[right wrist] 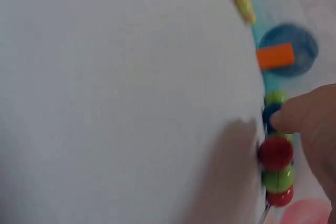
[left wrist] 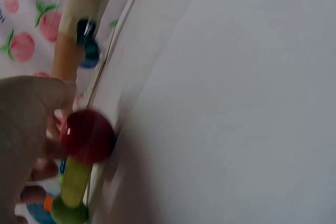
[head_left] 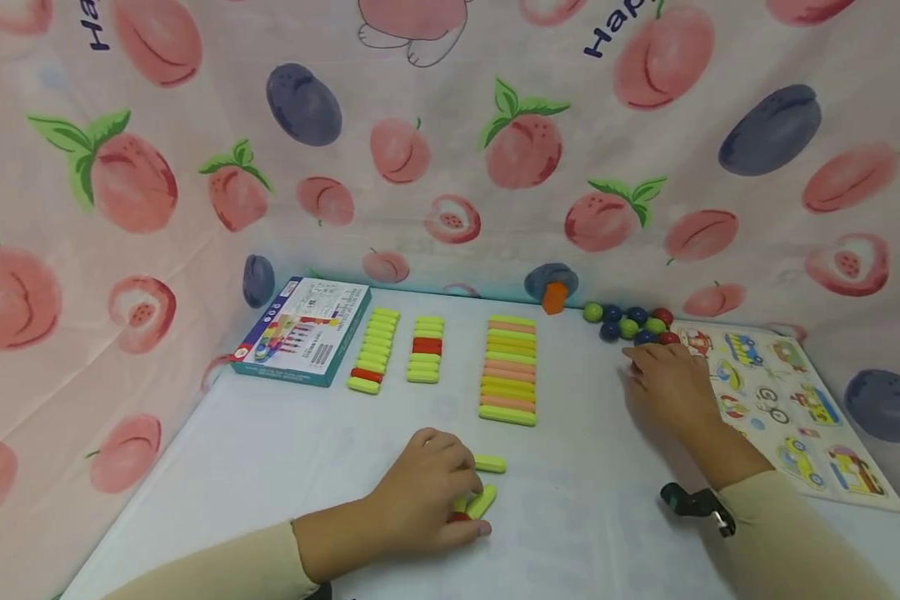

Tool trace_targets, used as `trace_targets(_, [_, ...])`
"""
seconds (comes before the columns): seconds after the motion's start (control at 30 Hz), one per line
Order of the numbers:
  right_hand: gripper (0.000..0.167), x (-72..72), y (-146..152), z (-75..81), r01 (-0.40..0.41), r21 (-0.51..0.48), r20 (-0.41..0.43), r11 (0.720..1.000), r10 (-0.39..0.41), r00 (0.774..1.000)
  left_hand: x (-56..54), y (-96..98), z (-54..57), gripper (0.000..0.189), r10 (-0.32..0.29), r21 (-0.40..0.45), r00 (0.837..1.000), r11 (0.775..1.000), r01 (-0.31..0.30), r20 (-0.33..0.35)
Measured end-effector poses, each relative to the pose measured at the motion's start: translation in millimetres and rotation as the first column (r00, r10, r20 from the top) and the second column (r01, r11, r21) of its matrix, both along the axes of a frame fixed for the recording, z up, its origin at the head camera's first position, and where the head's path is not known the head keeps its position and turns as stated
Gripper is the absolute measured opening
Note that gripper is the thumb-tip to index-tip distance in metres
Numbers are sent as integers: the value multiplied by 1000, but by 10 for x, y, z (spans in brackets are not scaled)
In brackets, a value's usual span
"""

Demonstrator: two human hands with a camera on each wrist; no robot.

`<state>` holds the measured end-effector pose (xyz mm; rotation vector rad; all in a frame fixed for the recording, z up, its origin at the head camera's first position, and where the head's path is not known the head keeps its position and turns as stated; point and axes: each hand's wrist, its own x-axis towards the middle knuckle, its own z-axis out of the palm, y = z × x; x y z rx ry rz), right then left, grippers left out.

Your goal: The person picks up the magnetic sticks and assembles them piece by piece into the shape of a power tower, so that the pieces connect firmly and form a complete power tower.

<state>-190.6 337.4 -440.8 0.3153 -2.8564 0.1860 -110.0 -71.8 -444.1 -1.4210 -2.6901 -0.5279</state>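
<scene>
We see the left hand (head_left: 423, 496) curved, its fingers slightly apart, over green sticks (head_left: 482, 503) and a red ball (left wrist: 87, 136) at the counter (head_left: 585, 475), though we cannot tell whether it grips any. We find the right hand (head_left: 671, 385) relaxed, its fingers just beside the cluster of coloured balls (head_left: 628, 328) near the picture board (head_left: 817, 417).

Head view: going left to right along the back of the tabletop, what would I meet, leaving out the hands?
Teal-edged toy box → longer green-and-red stick column → shorter green-and-red stick column → pink, yellow and green stick column → orange block → cluster of red, green and blue balls → picture board.
</scene>
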Motion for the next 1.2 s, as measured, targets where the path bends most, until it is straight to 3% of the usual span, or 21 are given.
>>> trace_targets(0.07, [41, -98, 154, -28, 16, 88, 24, 996, -18, 1000, 74, 49, 1, 39, 0, -40, 1000, 999, -1, -27])
trace_targets(0.17, [39, -167, 279, -58, 28, 131, 77, 991, -39, 996, 132, 101, 8, 40, 40, -90, 999, 995, -43, -38])
trace_targets(0.33, [35, -173, 383, -81, 78, 91, 41, 993, -82, 996, 147, 147, 19, 42, 116, -124, 993, 985, -120, -34])
trace_targets(0.43, [37, -120, 363, -103, 99, 24, 43, 995, -100, 994, 146, 160, -2, 34, 134, -114, 991, 984, -136, -22])
trace_targets(0.53, [42, 48, 210, -118, 119, -95, 124, 988, -106, 987, 155, 160, -31, 21, 148, -97, 989, 984, -149, -10])
trace_targets(0.63, [42, 366, -34, -143, 109, -210, 203, 972, -65, 977, 169, 149, -48, 14, 157, -91, 988, 984, -155, 8])
trace_targets(0.77, [35, 836, -410, -179, -12, -310, 213, 951, 82, 974, 175, 125, -54, 13, 156, -79, 986, 985, -151, 54])
trace_targets(0.87, [32, 1069, -683, -204, -135, -387, 183, 912, 219, 959, 177, 107, -62, 14, 149, -56, 985, 988, -145, 86])
trace_targets(1.07, [32, 1235, -1078, -255, -303, -491, 121, 817, 408, 905, 204, 122, -103, 16, 130, -11, 986, 991, -130, 105])
trace_targets(1.2, [31, 1283, -1196, -259, -324, -510, 109, 797, 433, 895, 216, 139, -126, 17, 119, -13, 989, 993, -119, 93])
